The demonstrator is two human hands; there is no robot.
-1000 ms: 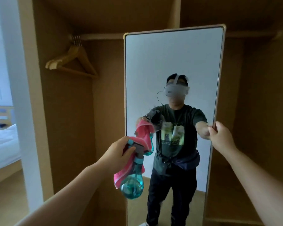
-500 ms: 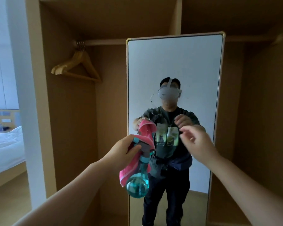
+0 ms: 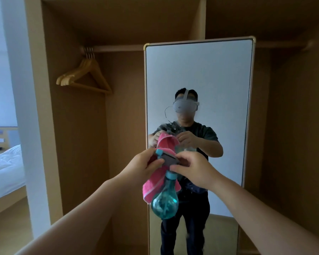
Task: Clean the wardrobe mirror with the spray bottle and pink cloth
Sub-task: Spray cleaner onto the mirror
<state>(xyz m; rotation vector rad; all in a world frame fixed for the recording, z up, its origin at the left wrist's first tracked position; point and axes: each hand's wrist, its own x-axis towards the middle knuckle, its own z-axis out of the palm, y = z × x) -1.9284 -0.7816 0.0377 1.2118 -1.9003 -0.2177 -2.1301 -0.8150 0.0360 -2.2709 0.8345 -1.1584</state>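
Wooden wardrobe point(image 3: 77, 126) walls fill the view, and a tall mirror point(image 3: 210, 74) with a pale frame stands upright in it, right of centre. A patch of spray mist shows on the glass at mid-height.

Near the mirror and low against its left edge hangs the spray bottle point(image 3: 164, 205), a teal, bulb-shaped flask with a grey head, held in the air with its round body downward. The pink cloth point(image 3: 153, 184) is draped round its neck and trails down the left side of the flask.

The left hand point(image 3: 142, 168) grips bottle head and cloth together, thumb on top and fingers curled behind. The right hand point(image 3: 195, 172) meets it from the right, its fingers bent over the grey head and the thumb just under it at the neck. Whether it also catches the cloth I cannot tell. Both bare forearms reach in from the near edge.

The glass reflects the person, the 2 hands and the cloth.

Far left of the mirror, wooden hangers point(image 3: 85, 76) hang from a rail point(image 3: 118, 48). Beyond the wardrobe's left wall lies a bed point(image 3: 4, 170) with white sheets.
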